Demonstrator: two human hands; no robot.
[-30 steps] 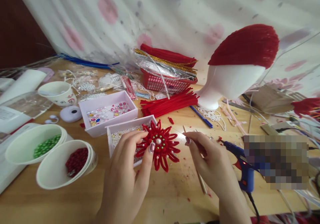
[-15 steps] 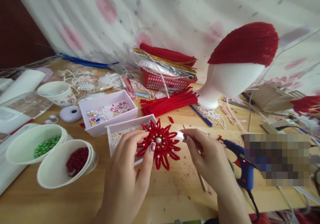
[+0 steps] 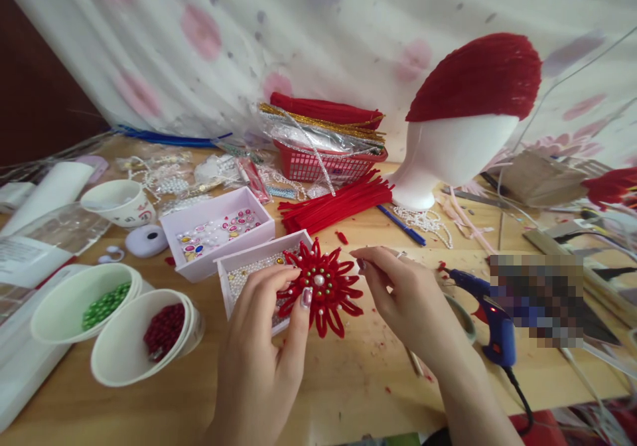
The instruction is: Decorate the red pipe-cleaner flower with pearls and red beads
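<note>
A red fuzzy-stemmed flower (image 3: 336, 293) with looped petals, a white pearl centre and small green and white beads is held up over the table. My left hand (image 3: 271, 326) grips its left side between thumb and fingers. Just right of the petals, my right hand (image 3: 398, 293) is closed in a pinch, apart from the flower; whatever the fingertips hold is too small to make out. Partly behind the flower and my left hand lies a white box of pearls (image 3: 222, 280). A blue glue gun (image 3: 497, 333) rests right of my right hand.
Paper cups of green beads (image 3: 44, 316) and dark red beads (image 3: 107, 360) stand at the left. Behind are a box of gems (image 3: 182, 260), red pipe cleaners (image 3: 333, 207), a red basket (image 3: 318, 166), a blue pen (image 3: 403, 225) and a white mannequin head (image 3: 462, 147).
The whole view has shifted slightly. My left hand still holds the flower in much the same pose. A fine pale strand beside my right fingertips no longer shows.
</note>
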